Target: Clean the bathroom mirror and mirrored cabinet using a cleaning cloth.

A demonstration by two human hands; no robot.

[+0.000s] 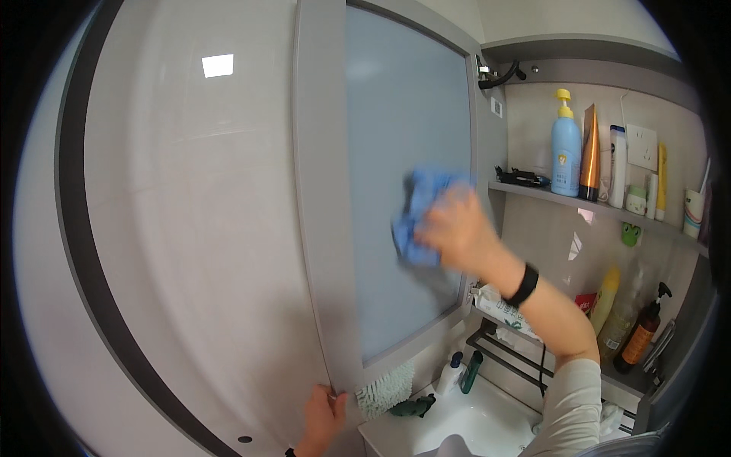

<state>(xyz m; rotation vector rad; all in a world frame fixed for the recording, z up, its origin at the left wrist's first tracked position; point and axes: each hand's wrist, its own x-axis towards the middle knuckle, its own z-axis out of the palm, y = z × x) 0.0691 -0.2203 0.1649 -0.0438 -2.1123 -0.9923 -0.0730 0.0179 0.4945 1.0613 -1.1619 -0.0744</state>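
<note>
A blue cloth is in my right hand, pressed to or just before the pale blue-grey panel of an opened cabinet door; hand and cloth are blurred. A black band circles my right wrist. Low in the picture, my left hand pinches the bottom corner of the door's grey frame between thumb and fingers. To the right of the door, the cabinet shelf holds a light blue pump bottle, an orange tube and several small toiletries.
Below the door are a white washbasin, a pale green chenille cloth, a white bottle and a green bottle. A brown pump bottle and a black rail are at the lower right. A light wall panel stands at left.
</note>
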